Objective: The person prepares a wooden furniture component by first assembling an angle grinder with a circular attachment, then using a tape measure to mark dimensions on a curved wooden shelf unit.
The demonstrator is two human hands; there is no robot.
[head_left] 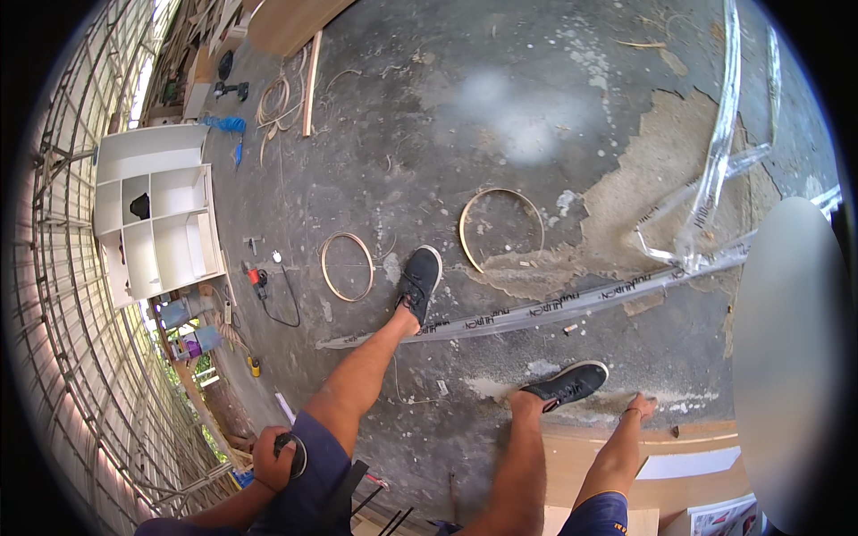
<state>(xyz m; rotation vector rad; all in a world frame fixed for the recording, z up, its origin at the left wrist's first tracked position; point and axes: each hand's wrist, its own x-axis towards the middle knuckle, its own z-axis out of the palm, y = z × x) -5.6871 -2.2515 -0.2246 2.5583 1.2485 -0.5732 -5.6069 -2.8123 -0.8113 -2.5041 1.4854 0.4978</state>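
Note:
At the lower left, my left hand (271, 458) is closed around a small black round object (293, 454) with a pale rim, held by my left thigh. I cannot make out its exact kind. My right hand (641, 407) reaches low at the lower right, just past the edge of a light wooden board (572, 447). Its fingers are partly stretched out, and no object shows in them. A long strip of printed clear plastic (536, 313) lies across the floor, passing by my left shoe (420, 279). My right shoe (572, 384) is planted between that strip and the board.
Two hoops of thin wooden edging, one (347, 267) smaller and one (462, 234) larger, lie ahead. A corded red tool (257, 279) sits left, near a white compartment cabinet (138, 246). More plastic (715, 170) tangles at right. A drill (232, 90) lies far left.

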